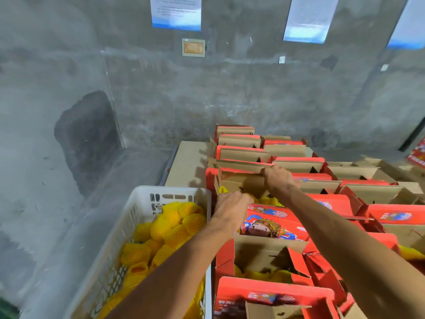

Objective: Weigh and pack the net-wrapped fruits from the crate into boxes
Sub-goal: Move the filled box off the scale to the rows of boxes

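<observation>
Right of the crate [147, 201], left hand [230, 207] presses soft netted fruits [268, 200], grip hidden; right hand [279, 178] pinches the box's [241, 183] light, bendy flap; lift boxes underneath

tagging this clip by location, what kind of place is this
Probably a fruit packing room or warehouse: a white crate of net-wrapped fruits, rows of open red boxes and a bare concrete wall with posted notices.

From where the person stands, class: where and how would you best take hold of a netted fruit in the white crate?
Probably take a top fruit from above, fingers wrapped round its sides. The crate is open-topped, its walls block the sides, and the fruits lie heaped.
</observation>
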The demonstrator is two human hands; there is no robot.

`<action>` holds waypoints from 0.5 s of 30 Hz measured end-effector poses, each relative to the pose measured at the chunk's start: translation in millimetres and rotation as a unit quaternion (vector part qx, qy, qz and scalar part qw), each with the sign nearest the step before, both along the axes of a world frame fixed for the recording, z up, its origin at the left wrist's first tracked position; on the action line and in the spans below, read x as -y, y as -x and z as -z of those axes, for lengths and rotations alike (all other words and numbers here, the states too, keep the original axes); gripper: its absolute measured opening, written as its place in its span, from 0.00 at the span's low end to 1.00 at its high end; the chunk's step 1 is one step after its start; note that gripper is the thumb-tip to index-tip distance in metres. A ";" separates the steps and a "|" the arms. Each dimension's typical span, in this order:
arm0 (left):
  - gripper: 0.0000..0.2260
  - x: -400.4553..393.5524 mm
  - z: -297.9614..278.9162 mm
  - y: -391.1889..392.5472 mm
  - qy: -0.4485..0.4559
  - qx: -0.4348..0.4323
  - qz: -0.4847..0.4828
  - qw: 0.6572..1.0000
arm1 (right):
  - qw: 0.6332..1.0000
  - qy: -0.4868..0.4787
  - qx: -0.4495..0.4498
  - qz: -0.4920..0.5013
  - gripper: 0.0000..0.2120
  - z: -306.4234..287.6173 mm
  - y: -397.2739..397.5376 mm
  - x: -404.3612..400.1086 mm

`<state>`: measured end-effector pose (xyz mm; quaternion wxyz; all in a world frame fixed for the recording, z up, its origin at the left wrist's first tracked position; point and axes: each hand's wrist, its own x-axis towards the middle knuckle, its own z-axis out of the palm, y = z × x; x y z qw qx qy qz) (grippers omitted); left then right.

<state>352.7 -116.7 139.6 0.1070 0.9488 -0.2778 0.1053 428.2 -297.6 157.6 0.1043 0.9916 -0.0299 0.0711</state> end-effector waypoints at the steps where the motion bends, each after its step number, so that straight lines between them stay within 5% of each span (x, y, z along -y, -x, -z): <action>1: 0.11 0.2 -1.8 3.0 -0.007 0.002 0.002 1.000 | 1.000 0.001 0.003 0.003 0.16 -2.1 2.4 1.3; 15: 0.11 -2.8 15.9 22.8 -0.003 0.014 0.003 1.000 | 0.999 -0.002 0.015 -0.037 0.19 1.9 29.3 5.5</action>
